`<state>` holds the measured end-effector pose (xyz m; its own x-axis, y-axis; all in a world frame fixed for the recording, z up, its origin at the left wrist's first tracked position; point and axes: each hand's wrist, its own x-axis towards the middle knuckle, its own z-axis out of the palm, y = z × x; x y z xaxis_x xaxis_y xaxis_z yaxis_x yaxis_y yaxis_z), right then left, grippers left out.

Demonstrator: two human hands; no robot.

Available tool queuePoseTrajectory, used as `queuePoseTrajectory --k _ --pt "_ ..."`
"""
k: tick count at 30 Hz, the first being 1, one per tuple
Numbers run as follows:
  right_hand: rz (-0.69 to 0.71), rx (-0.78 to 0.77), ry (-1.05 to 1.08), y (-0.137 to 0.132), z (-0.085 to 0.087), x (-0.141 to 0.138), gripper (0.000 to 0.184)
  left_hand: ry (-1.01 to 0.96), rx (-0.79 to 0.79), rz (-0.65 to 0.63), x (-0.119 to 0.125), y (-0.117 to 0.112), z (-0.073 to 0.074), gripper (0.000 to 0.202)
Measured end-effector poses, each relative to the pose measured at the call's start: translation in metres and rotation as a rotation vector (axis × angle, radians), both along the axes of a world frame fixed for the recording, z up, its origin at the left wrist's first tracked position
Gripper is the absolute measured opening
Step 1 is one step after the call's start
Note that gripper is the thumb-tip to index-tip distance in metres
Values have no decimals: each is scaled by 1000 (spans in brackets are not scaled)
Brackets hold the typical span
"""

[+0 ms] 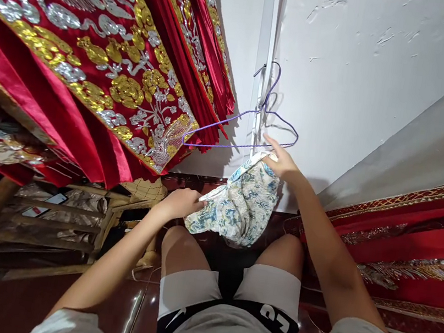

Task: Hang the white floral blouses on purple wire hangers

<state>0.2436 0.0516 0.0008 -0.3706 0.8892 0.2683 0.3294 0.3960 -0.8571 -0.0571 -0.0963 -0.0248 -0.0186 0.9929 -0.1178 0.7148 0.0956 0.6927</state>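
Observation:
A crumpled garment [246, 206] with a blue, green and white print hangs between my two hands, above my knees. My left hand [183, 203] is closed, pinching the garment's left edge. My right hand [283, 164] grips its upper edge with the thumb in front, while the index finger points up towards the wall. Just above the cloth, a purple wire hanger [225, 145] hangs from a dark hook [260, 70] on the wall, apparently with no cloth on it. Folds hide what kind of garment it is.
Red hangings [127, 88] with gold and silver sequins fill the left side. Below them stands a bamboo rack [57, 224] with a phone-like object [45, 205] on it. More red embroidered cloth [423, 241] lies on the right. A white wall [341, 95] rises ahead.

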Motion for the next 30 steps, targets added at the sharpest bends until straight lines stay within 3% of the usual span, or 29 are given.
queuePoseTrajectory --k 3,7,11,17,20,23,27,30 --pt "79 -43 -48 11 -16 -6 44 -28 93 150 -14 2 13 26" --pt "-136 17 -10 -3 -24 10 31 52 245 68 -18 11 35 11" --pt "-288 118 -29 -27 -15 40 20 97 425 -54 -9 22 62 16" --pt "-192 107 -22 -57 7 47 17 27 665 -32 15 55 96 21" --pt "-200 70 -11 -66 10 44 17 -8 691 67 11 81 96 10" --pt "-282 85 -33 -69 12 47 15 92 621 102 -4 96 85 2" --pt "-301 74 -8 -71 14 51 17 253 536 97 -15 95 71 11" --pt "-286 52 -1 -74 13 46 17 158 617 85 -7 91 71 22"
